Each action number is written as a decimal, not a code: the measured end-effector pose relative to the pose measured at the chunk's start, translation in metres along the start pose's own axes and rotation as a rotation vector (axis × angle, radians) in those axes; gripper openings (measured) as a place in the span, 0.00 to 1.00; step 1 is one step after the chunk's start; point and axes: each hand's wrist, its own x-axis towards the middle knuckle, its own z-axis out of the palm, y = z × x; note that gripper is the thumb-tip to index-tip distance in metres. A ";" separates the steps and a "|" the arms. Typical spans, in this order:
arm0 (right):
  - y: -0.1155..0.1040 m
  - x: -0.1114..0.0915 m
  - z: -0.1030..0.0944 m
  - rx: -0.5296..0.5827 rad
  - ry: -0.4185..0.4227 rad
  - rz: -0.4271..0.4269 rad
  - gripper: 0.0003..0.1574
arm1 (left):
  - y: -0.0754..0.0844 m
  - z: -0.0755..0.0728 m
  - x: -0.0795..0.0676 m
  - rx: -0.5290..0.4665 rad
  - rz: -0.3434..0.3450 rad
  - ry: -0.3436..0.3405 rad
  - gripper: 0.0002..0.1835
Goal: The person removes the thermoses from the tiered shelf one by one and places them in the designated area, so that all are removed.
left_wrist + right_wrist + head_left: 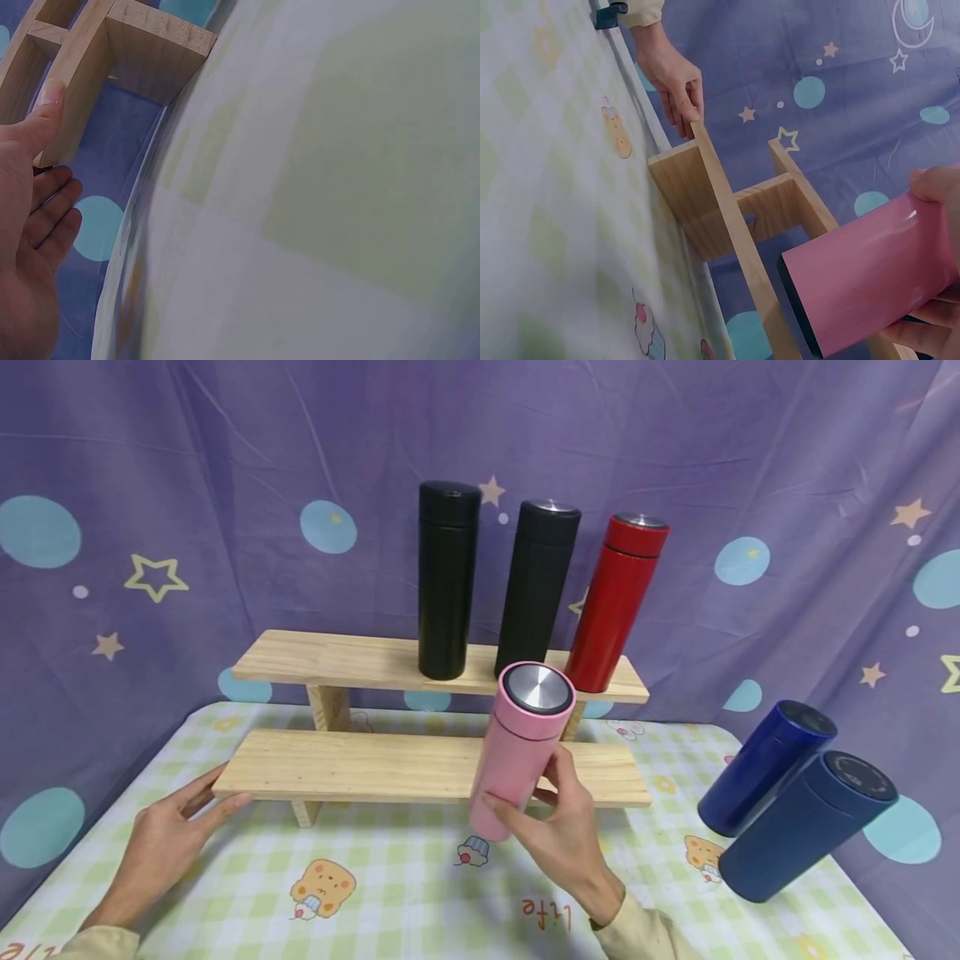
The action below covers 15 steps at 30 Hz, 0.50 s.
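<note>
My right hand point(561, 835) holds a pink thermos flask point(517, 760) with a silver-topped lid, thumb on one side and fingers round the other. The flask is tilted and held in the air at the front of the lower board of a two-tier wooden shelf point(352, 766); in the right wrist view its dark base point(799, 307) shows close to the boards. At the lower board's left end, my left hand point(168, 835) grips the corner, thumb at the front edge. Two black flasks point(447, 585) and a red flask point(618, 606) stand on the upper board.
A shiny blue flask point(765, 768) and a matte dark blue flask point(806, 827) stand on the table at the right. A green checked cloth point(390, 893) covers the table. Behind the shelf hangs a purple curtain point(247, 468) with stars and dots.
</note>
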 end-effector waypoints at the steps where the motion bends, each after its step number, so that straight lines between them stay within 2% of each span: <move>1: -0.001 0.001 0.001 0.000 -0.004 0.003 0.46 | 0.000 0.000 0.000 0.003 0.002 0.001 0.44; 15: 0.000 0.013 0.019 -0.005 -0.023 0.053 0.48 | 0.000 0.000 -0.002 0.000 0.015 0.009 0.43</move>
